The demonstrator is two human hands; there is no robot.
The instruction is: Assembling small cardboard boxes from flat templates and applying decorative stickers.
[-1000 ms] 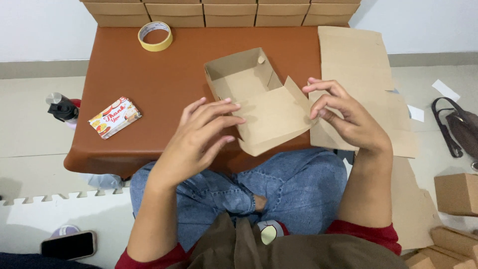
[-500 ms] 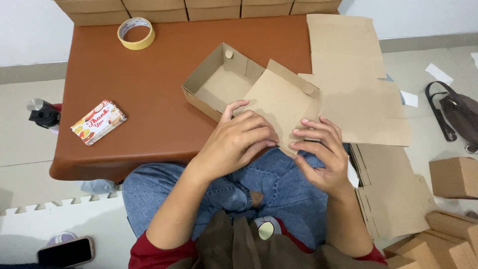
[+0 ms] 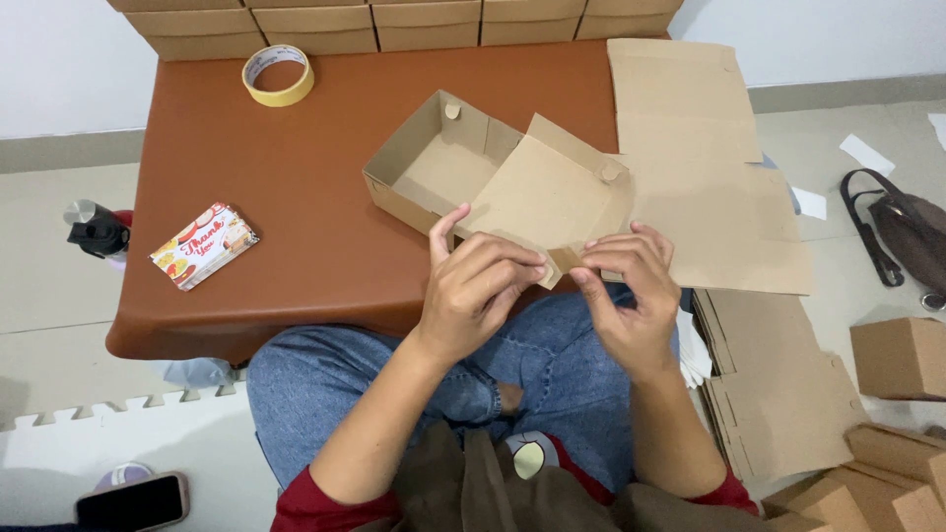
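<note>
The half-folded cardboard box lies on the brown desk just ahead of both hands, running away up-left, while left hand and right hand, equally near, pinch its near flap, fingers curled.

Both forearms reached forward from the bottom of the view, bare below red sleeves pushed up near the elbows, and drew in toward each other at the middle. The left hand lay back-up, its wrist bent slightly inward, the fingers curled and bunched toward the right, the thumb standing upright and apart from them. The right hand faced it, back also upward, fingers bent and pointing left, the thumb tucked low beneath the index finger. The fingertips of the two hands nearly met, pinching a tab of the cardboard box between them.
</note>
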